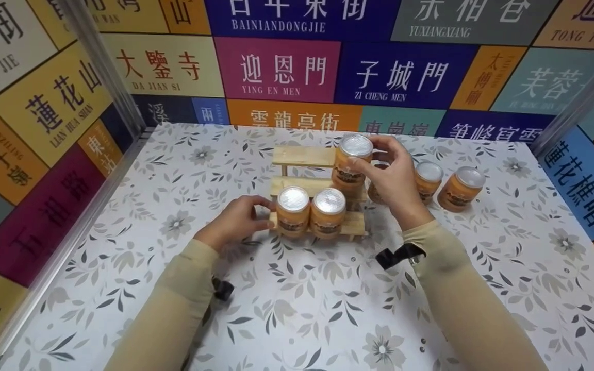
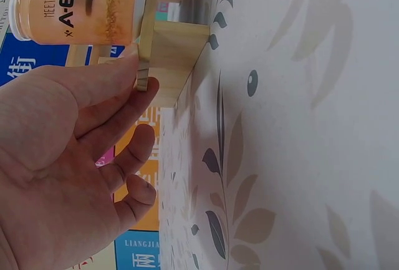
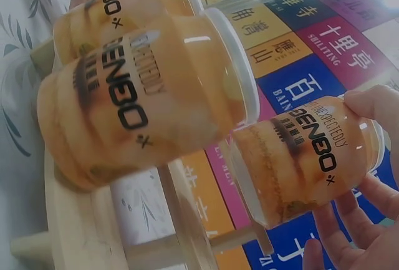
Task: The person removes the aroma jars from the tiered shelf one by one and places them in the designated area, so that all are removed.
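Note:
A three-step wooden rack (image 1: 304, 155) stands on the table. Its lowest step carries two orange cans with silver lids, a left can (image 1: 293, 214) and a right can (image 1: 328, 215), side by side. My left hand (image 1: 235, 219) pinches the left end of that step between thumb and index finger; the other fingers (image 2: 138, 148) are loosely bent. With thumb and fingers, my right hand (image 1: 397, 178) grips another orange can (image 1: 349, 170) by its upper part, at the right of the middle step. Whether its base touches the wood I cannot tell.
Right of the rack stand a can (image 1: 427, 181) and an outer can (image 1: 462, 189); another can (image 1: 377, 191) is mostly hidden behind my right hand. Panels with street names (image 1: 281, 72) rise behind and beside the flower-patterned tabletop (image 1: 297, 309).

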A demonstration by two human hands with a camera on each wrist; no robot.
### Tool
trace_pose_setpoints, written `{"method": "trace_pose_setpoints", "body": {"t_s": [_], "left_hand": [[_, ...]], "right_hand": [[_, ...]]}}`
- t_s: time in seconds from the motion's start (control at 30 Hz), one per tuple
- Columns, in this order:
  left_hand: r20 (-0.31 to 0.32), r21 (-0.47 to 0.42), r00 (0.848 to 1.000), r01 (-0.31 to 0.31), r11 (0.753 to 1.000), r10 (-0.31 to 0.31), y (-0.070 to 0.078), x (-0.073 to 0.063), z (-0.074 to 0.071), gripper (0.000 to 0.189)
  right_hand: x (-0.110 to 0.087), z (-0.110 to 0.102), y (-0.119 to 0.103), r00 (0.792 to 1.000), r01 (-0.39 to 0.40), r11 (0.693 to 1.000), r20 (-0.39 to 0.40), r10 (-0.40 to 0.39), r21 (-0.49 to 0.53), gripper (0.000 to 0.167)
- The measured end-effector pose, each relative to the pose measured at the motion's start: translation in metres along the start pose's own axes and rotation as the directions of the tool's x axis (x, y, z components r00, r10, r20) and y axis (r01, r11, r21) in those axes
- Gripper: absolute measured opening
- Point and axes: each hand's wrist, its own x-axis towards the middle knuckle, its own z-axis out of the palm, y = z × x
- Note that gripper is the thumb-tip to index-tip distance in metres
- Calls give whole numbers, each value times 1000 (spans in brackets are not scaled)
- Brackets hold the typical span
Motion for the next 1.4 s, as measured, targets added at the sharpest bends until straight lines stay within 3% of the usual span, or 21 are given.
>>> {"method": "trace_pose_setpoints", "body": {"t_s": [0.47,0.63,1.03,1.4], "left_hand": [[0,0,1000,-23,1000,23,0,1,0,36],[4,-2,1000,2,1000,-2,0,-1,0,38],[8,-5,1000,20,1000,-20,1,-1,1,39],[-4,11,1000,10,1000,-10,5,-2,1,35]], "right_hand": [[-10,-37,19,996,-34,999,-84,32,-18,59],[-16,-47,25,995,-51,997,-92,46,-53,61],[-33,-72,42,995,-78,991,-66,71,-111,61],[-41,-87,60,994,-113,964,-26,110,-239,60]]}}
